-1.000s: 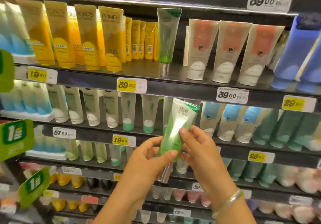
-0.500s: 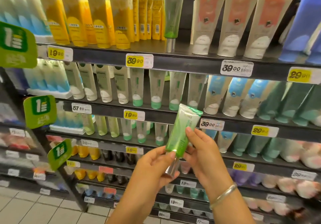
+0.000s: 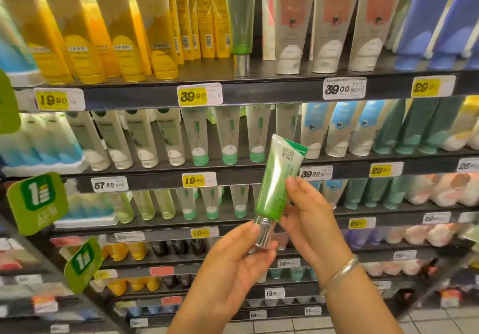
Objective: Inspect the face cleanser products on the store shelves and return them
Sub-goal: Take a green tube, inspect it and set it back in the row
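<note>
Both hands pinch green tube [image 3: 275, 180], left hand [image 3: 233, 263] at silver cap [image 3: 263, 233], right hand [image 3: 311, 219] on body, tilted for reading.

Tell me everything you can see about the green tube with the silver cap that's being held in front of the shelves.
The green squeeze tube with a silver cap looks like glossy plastic, paler toward its flat crimped top, with a small printed emblem there. It tilts, cap down, top leaning right. The right hand grips its body; the left hand touches the shiny metallic-looking cap.
</note>
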Demonstrator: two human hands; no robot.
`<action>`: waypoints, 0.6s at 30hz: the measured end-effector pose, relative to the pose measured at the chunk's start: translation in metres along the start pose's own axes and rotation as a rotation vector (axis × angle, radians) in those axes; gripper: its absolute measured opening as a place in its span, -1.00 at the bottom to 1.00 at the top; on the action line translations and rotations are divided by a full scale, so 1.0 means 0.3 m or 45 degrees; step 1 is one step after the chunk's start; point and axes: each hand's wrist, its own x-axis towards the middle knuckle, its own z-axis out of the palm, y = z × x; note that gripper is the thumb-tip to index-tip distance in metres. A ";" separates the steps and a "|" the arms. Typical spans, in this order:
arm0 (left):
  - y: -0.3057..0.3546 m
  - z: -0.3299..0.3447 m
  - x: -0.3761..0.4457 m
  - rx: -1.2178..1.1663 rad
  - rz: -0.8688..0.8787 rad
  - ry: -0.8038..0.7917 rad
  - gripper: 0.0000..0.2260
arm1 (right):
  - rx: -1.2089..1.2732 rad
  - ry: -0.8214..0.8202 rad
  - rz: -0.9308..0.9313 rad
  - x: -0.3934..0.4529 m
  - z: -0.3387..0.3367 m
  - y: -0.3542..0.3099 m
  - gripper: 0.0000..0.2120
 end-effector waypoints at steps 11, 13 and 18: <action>0.046 -0.065 -0.011 -0.070 -0.119 -0.179 -0.72 | 0.149 -0.057 -0.023 -0.012 0.060 0.053 -0.73; 0.050 -0.059 -0.015 -0.087 -0.092 -0.192 -0.73 | 0.197 -0.073 -0.048 -0.017 0.071 0.048 -0.71; 0.058 -0.053 -0.026 -0.086 -0.030 -0.211 -0.77 | 0.252 -0.063 -0.064 -0.022 0.092 0.037 -0.66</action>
